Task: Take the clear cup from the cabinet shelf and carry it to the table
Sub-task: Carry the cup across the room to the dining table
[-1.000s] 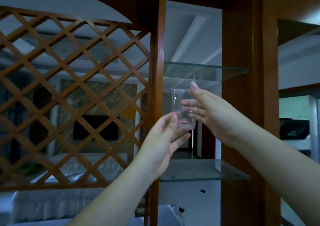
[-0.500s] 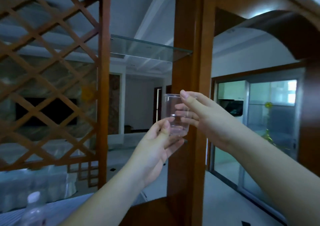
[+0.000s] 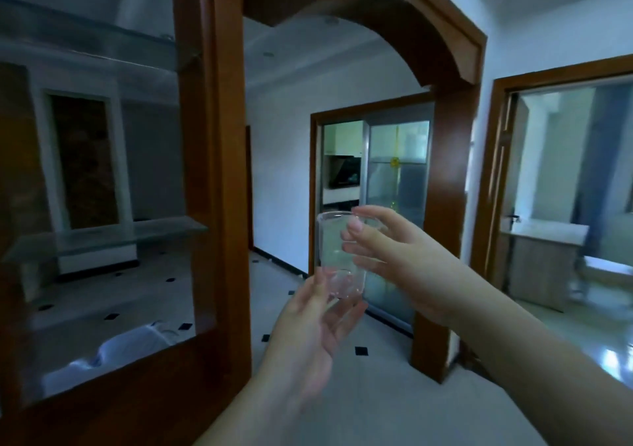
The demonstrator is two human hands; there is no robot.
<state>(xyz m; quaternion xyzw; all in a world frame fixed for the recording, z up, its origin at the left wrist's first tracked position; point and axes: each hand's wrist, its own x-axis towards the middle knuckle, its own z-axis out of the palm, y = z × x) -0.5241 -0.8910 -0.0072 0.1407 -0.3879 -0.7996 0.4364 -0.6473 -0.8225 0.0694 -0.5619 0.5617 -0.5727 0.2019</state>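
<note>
Carrying small clear plastic cup (image 3: 339, 257) | left hand (image 3: 308, 336) cradles base, right hand (image 3: 397, 257) pinches rim | glass cabinet shelf (image 3: 102, 236) now left behind, upright | table unseen

Both forearms cut off below, left hand (image 3: 305, 336) blurred (cup base hidden)

Clear cup (image 3: 337, 257) between both hands, right of the cabinet shelf (image 3: 102, 240).

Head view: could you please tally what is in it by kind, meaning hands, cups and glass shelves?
Hands: 2, left and right
Cups: 1, clear, held by both hands
Glass shelves: 2, upper and lower
Total: 5
</note>
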